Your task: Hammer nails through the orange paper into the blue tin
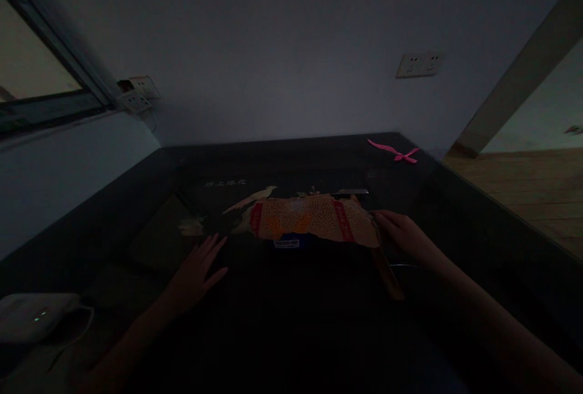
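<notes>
The scene is very dark. An orange dotted packet (310,219) with red bands lies on a dark glass table (282,157). My right hand (403,233) rests at the packet's right end, fingers curled against its edge; whether it grips the packet is unclear. A thin brownish stick-like thing (387,275) runs down from that hand. My left hand (198,269) lies flat on the table to the left of the packet, fingers stretched out, holding nothing.
A pink ribbon (395,152) lies at the table's far right corner. A white device (31,316) with a cable sits at the near left. Wall sockets (419,64) are on the back wall, a window (36,72) at left, wooden floor (523,187) at right.
</notes>
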### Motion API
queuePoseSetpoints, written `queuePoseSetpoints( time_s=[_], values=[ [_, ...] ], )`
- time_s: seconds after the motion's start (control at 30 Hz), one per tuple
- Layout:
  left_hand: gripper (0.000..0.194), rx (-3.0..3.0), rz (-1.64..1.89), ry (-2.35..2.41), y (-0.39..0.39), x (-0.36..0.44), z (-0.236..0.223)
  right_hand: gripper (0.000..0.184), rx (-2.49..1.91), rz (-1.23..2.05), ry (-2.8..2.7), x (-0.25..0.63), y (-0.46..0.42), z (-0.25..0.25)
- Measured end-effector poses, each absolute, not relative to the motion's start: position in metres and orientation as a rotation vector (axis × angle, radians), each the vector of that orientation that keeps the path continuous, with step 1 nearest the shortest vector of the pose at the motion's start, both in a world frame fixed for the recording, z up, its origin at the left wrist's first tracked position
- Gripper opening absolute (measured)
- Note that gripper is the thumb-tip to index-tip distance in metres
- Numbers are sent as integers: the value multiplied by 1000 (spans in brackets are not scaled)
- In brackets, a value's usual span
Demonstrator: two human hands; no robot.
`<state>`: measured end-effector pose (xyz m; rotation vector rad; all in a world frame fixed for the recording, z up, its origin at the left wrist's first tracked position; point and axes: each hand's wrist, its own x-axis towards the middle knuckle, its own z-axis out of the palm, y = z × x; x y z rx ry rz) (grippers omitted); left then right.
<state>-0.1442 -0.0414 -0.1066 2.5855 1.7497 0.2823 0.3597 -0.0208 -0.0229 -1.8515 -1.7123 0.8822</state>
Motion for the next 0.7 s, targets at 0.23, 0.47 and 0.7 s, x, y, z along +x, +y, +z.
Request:
queuePoseSetpoints(
  time_s=[0.23, 0.47, 0.7],
  values=[
    [64, 2814, 117, 1465, -49, -123, -96, 48, -1646, 1116, -1473, 347, -31, -16],
    [67, 2890, 33, 1109, -67, -82, -72, 56, -1562, 1146, -1381, 345, -31, -10],
    [73, 2831, -26, 693, -73, -26, -57, 53, -1499, 1117, -1408, 335, -23, -3]
  ],
)
